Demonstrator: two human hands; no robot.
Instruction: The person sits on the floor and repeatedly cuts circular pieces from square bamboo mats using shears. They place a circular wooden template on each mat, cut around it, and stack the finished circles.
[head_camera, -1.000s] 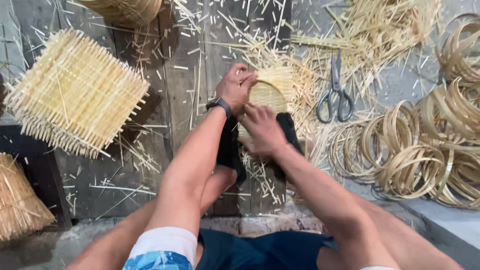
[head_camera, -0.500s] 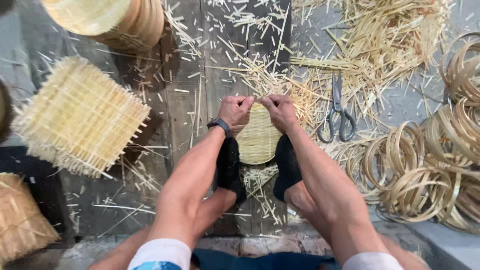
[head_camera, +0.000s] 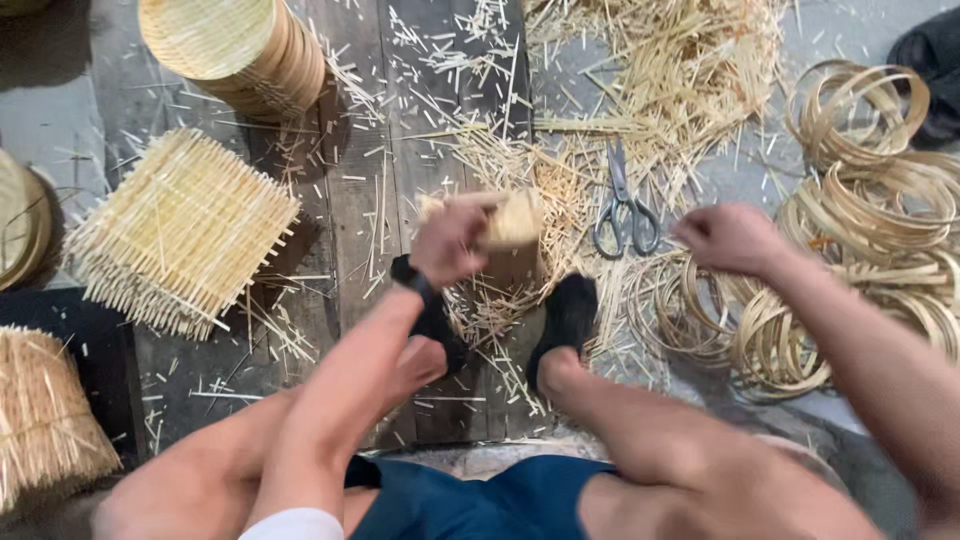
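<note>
Small round woven bamboo mat (head_camera: 512, 218), pale yellow, sits centre-frame above the dark wooden boards (head_camera: 350, 200), lifted and tilted, blurred with motion. Its long axis cannot be told; the blur hides the edge. It lies at about 1 o'clock from the left hand (head_camera: 450, 243), touching it, and at 9 o'clock from the right hand (head_camera: 730, 238), well apart. Left hand is the nearer one by far.

Left hand: fingers curled, gripping the mat at its left edge; dark wristband on the wrist. Right hand: loosely curled, knuckles up, hovering over the pile of pale bamboo hoop rings (head_camera: 860, 250); whether it pinches a ring or strip cannot be told, fingers are turned under.

Outward:
- Steel scissors (head_camera: 622, 205), blades pointing to 12 o'clock, handles to 6, lie on the floor between the two hands, just beside the mat at its 3 o'clock.
- Two black-socked feet (head_camera: 565, 315) rest at 6 o'clock of the mat, on scattered trimmed bamboo slivers (head_camera: 500, 300).
- Loose heap of long bamboo strips (head_camera: 680, 80) at 1 o'clock.
- Square woven bamboo panel with bristling untrimmed ends (head_camera: 180, 230) at 9 o'clock, well apart.
- Stack of finished round woven mats (head_camera: 240, 50) at 11 o'clock.
- Bundle of straw-coloured bamboo sticks (head_camera: 45, 420) at 8 o'clock, frame edge.
</note>
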